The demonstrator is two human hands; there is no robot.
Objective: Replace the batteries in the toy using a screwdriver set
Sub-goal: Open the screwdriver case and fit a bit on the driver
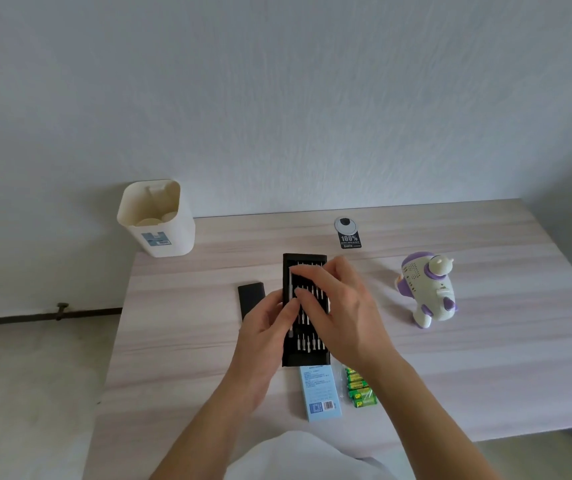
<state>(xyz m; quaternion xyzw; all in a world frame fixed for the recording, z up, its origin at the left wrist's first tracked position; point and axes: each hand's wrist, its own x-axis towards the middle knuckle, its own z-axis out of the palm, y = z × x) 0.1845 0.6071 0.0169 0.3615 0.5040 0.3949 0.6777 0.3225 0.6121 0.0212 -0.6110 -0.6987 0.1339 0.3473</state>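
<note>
A black screwdriver set tray (303,261) lies open on the table's middle, with rows of silver bits and a silver driver handle (290,299) along its left side. My left hand (263,337) holds the tray's left edge, thumb by the handle. My right hand (340,306) lies over the tray with its fingers spread on the bits; whether it pinches one is hidden. A white and purple toy (428,289) stands to the right. A pack of green batteries (360,389) lies near the front.
The set's black cover (251,299) lies left of the tray. A light blue box (320,393) sits in front of the tray. A cream bin (156,220) stands at the back left corner, and a round black-and-white tag (346,233) lies at the back.
</note>
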